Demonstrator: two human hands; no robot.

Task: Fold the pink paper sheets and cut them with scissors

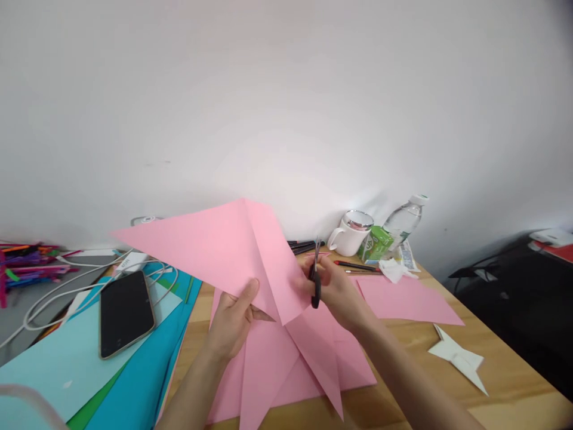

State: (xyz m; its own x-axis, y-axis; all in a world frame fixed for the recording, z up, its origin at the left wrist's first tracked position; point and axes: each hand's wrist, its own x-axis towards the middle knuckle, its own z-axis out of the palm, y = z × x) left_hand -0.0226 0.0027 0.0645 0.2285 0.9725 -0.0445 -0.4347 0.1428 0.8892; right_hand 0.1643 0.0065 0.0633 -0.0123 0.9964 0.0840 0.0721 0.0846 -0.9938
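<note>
One pink sheet [210, 242] is looking light, crease-prone; your left hand [231, 325] is pinching its near edge, right hand [335, 292] gripping scissors [316, 283], perhaps touching it.

A matte pink paper [201, 233] is held aloft at a slant, a sharp lengthwise crease dividing a long wing, tapering to a point at the left, from a narrower panel sloping down at the right. Pointed pink flaps [268, 364] spread beneath it, though whether they join it cannot be told. The black-handled scissors [316, 285] stand nearly upright just beside the narrower panel, blades pointing upward.
</note>
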